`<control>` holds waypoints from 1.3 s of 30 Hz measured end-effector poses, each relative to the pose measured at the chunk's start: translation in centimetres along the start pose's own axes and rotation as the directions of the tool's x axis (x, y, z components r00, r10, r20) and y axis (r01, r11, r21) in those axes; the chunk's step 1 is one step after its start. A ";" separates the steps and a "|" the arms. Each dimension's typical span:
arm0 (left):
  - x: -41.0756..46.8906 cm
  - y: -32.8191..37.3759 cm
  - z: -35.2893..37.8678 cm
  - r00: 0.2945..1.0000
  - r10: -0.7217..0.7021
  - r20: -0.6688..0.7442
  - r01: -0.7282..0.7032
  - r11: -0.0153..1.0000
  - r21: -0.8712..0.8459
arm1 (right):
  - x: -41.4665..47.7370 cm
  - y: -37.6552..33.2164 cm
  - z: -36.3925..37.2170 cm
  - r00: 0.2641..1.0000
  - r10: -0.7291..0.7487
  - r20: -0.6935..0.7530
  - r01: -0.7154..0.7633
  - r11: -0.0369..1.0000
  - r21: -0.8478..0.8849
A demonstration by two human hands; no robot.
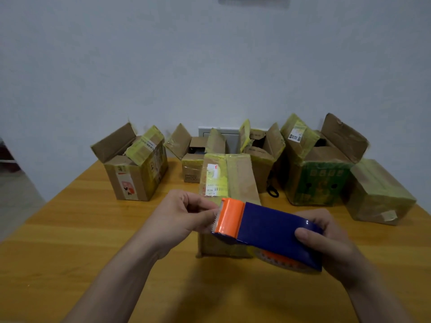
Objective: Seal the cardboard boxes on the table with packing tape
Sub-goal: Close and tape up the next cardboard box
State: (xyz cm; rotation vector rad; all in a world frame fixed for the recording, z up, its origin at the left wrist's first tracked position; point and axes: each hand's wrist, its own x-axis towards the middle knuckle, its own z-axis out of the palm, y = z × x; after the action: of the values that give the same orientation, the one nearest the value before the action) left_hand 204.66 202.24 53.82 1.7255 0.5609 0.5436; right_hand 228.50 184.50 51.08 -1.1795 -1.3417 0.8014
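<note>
Sealing barely begun: right hand (pixel 335 243) grips blue-and-orange tape dispenser (pixel 265 229), left hand (pixel 186 217) pinches its tape end (four brown cardboard boxes (pixel 130 173) gape).

Table (pixel 70 241): was wooden, yellow-orange, with visible grain.
Wall (pixel 210 66): was plain and pale, rising behind the table's far edge.
Wall panel (pixel 231 132): was light-coloured, set low on the wall, partly hidden.
Black strap (pixel 272 188): lay looped on the tabletop.
Floor (pixel 16 199): was grey, seen at the left.
</note>
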 end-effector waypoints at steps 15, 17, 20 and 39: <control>1.1 -0.5 -0.9 0.966 0.116 -0.229 -0.096 0.991 0.096 | 1.6 -4.7 -5.1 0.995 0.017 0.103 0.010 0.967 -0.253; 1.2 -0.8 -0.9 0.949 0.150 -0.277 -0.117 0.984 0.134 | 1.9 -5.6 -5.5 0.995 0.018 0.101 0.008 0.967 -0.256; 1.1 -0.9 -1.4 0.930 0.169 -0.325 -0.106 0.974 0.202 | 1.8 -6.3 -6.2 0.998 0.009 0.068 0.009 0.964 -0.265; 1.9 -0.6 -0.9 0.910 0.205 -0.359 0.015 0.851 0.525 | 2.3 -8.1 -4.2 0.997 0.064 -0.048 -0.080 0.841 -0.535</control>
State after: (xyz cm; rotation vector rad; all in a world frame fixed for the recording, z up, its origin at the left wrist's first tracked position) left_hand 205.53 204.24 53.57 2.1768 0.9896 0.8965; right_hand 231.31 183.81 59.98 -1.6814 -1.5596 0.4588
